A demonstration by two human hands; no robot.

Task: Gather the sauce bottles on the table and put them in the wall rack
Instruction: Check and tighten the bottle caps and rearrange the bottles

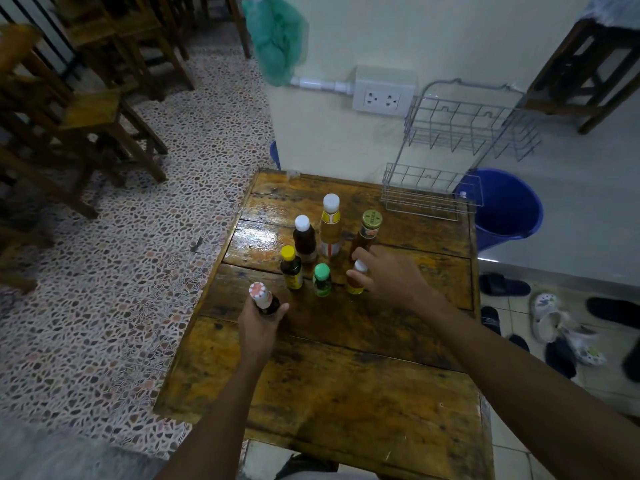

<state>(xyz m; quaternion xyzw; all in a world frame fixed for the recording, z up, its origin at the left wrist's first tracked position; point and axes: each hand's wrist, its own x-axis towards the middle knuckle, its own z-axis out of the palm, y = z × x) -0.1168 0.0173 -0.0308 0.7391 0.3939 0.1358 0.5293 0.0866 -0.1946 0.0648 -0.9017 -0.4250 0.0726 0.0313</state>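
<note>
Both forearms reach out over the wooden table; the left hand grips a dark pink-capped bottle upright near the table's left edge; the right hand, fingers curled, closes round a small white-capped bottle standing on the table; beyond it stand five more bottles in a loose cluster; the wire wall rack hangs behind the table's far right corner.
</note>
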